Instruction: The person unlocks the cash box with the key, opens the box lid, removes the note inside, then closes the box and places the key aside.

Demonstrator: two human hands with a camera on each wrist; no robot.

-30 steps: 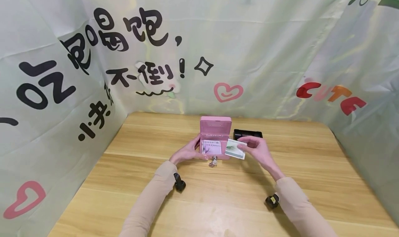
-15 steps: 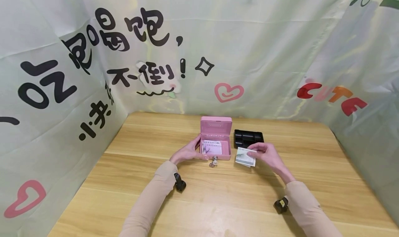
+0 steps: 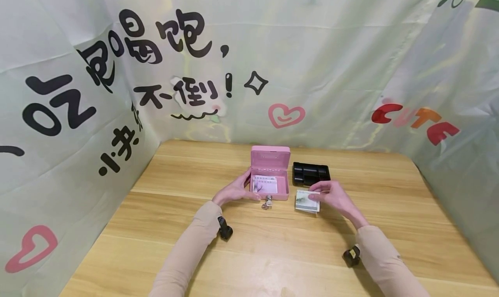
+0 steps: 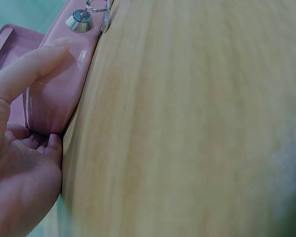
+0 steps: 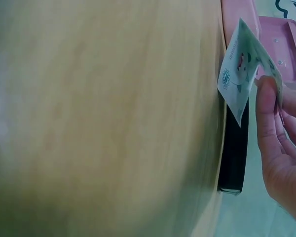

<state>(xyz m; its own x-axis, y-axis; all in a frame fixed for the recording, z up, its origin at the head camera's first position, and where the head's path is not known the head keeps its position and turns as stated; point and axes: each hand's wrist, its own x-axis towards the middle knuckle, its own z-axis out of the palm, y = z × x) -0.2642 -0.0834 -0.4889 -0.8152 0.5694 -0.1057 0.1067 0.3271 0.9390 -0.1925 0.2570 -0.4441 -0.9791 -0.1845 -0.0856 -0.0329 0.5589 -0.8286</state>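
A pink cash box (image 3: 282,194) stands on the table with its lid (image 3: 270,158) raised. Inside it lie purplish banknotes (image 3: 267,186). My left hand (image 3: 236,188) grips the box's left front corner; in the left wrist view its thumb (image 4: 44,57) lies along the front, the other fingers round the side. A lock with keys (image 3: 268,202) hangs at the box's front. Just right of the box, my right hand (image 3: 332,196) pinches a folded green-and-white banknote (image 3: 306,201). The right wrist view shows the folded banknote (image 5: 237,74) spread in a V, between thumb and fingers.
A black compartment tray (image 3: 310,174) sits right of the cash box, behind my right hand. The wooden table (image 3: 265,253) ends at the back against a printed fabric backdrop (image 3: 331,71), which also rises at the left and right.
My right hand has carried the folded banknote from the box's right edge to the right and lower, exposing the black tray. The left hand has kept its place on the box.
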